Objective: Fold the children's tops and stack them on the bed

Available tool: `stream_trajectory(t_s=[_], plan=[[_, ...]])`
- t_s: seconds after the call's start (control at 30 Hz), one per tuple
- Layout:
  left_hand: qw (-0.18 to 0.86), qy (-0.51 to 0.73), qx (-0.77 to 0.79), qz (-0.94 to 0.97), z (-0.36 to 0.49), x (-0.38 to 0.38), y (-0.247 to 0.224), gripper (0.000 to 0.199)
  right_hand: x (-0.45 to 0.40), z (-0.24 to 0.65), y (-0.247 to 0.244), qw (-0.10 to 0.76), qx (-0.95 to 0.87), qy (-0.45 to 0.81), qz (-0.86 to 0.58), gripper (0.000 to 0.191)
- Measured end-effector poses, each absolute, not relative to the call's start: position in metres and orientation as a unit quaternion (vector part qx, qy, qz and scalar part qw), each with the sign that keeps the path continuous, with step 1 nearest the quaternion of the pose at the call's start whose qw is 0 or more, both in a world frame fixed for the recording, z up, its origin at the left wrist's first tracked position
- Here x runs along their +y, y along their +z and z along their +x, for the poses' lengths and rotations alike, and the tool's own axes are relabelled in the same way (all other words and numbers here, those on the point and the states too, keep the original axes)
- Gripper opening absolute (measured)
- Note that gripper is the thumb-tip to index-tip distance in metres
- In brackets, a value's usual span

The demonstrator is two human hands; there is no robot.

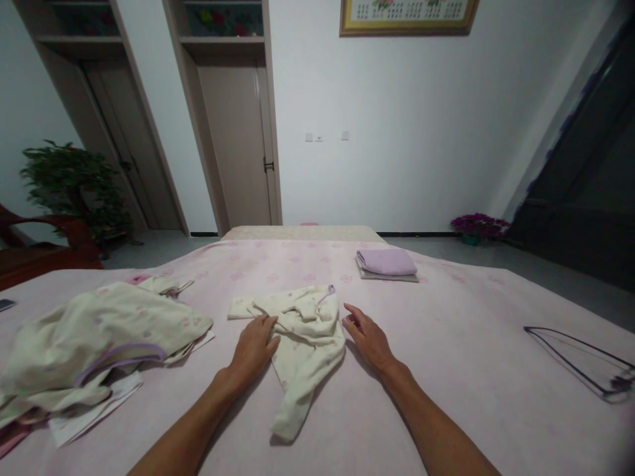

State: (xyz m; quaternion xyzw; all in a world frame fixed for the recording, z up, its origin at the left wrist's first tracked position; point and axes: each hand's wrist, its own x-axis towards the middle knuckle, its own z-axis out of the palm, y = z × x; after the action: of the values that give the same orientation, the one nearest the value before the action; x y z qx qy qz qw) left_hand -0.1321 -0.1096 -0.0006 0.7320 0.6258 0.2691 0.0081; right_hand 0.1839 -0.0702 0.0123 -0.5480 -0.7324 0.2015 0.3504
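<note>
A small cream long-sleeved top [307,337] with faint prints and a lilac neck trim lies crumpled on the pink bedcover in front of me. One sleeve points toward me, the other off to the left. At the garment's left edge, my left hand [254,340] rests on the cloth with thumb and fingers apart. My right hand [368,338] hovers just beside its right edge, fingers loosely spread and holding nothing.
A heap of cream clothes [114,324] with lilac trim lies on the left. Farther back sits a folded lilac cloth [387,262] on a greyish one. A thin dark wire-like frame [570,360] lies at right on the pink bedcover [446,410]. A phone-like object [6,305] is far left.
</note>
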Motion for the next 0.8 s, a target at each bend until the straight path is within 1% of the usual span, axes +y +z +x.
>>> stream_trajectory(t_s=[0.1,0.17,0.23,0.33,0.4,0.47,0.53,0.6,0.7,0.73,0.77,0.8], plan=[[-0.009,0.284,0.614,0.737,-0.128,-0.111,-0.002,0.022,-0.082,0.169,0.016,0.333,-0.757,0.155,-0.541,0.054],[-0.005,0.302,0.613,0.730,-0.127,-0.111,0.003,0.017,-0.086,0.159,0.015,0.327,-0.770,0.128,-0.532,0.050],[-0.003,0.321,0.609,0.726,-0.126,-0.113,0.007,0.018,-0.086,0.153,0.011,0.335,-0.766,0.136,-0.532,0.039],[0.007,0.348,0.580,0.737,-0.123,-0.117,0.009,0.021,-0.080,0.154,0.006,0.374,-0.718,0.199,-0.552,0.024],[0.020,0.366,0.553,0.749,-0.121,-0.120,0.007,0.021,-0.076,0.159,0.006,0.415,-0.676,0.208,-0.573,0.023],[0.036,0.382,0.536,0.752,-0.119,-0.121,0.002,0.022,-0.078,0.163,0.010,0.455,-0.664,0.167,-0.570,0.026],[0.050,0.390,0.526,0.754,-0.119,-0.121,-0.004,0.024,-0.085,0.161,0.017,0.471,-0.703,0.118,-0.519,0.028],[0.063,0.388,0.514,0.762,-0.120,-0.119,-0.008,0.028,-0.096,0.152,0.023,0.445,-0.773,0.095,-0.442,0.033],[0.078,0.384,0.499,0.773,-0.122,-0.118,-0.010,0.031,-0.110,0.132,0.026,0.352,-0.848,0.078,-0.389,0.053],[0.084,0.385,0.498,0.773,-0.122,-0.119,-0.010,0.031,-0.112,0.126,0.026,0.320,-0.859,0.075,-0.393,0.054],[0.091,0.387,0.499,0.770,-0.122,-0.119,-0.010,0.031,-0.113,0.122,0.025,0.298,-0.863,0.076,-0.400,0.048],[0.102,0.388,0.500,0.768,-0.122,-0.120,-0.009,0.031,-0.112,0.119,0.024,0.293,-0.861,0.084,-0.408,0.038]])
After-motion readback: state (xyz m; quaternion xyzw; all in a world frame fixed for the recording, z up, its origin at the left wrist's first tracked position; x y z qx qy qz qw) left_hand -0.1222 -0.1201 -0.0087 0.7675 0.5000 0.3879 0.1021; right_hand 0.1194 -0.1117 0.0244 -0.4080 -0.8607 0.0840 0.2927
